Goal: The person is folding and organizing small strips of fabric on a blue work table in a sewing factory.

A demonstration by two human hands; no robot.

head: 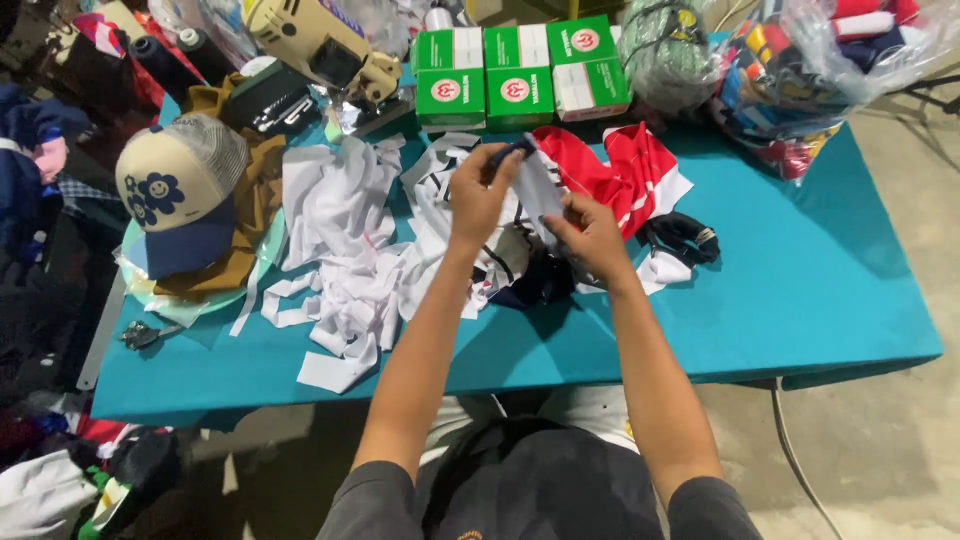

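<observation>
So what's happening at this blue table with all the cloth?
A person stands at a teal table and holds a white piece of fabric up in both hands. The left hand also grips a dark tool whose kind I cannot tell; the right hand pinches the cloth's lower edge. White fabric scraps lie to the left, beside a cap, with green boxes behind.

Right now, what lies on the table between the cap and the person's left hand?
In the head view, a heap of white fabric scraps lies between the cap and the left hand.
</observation>
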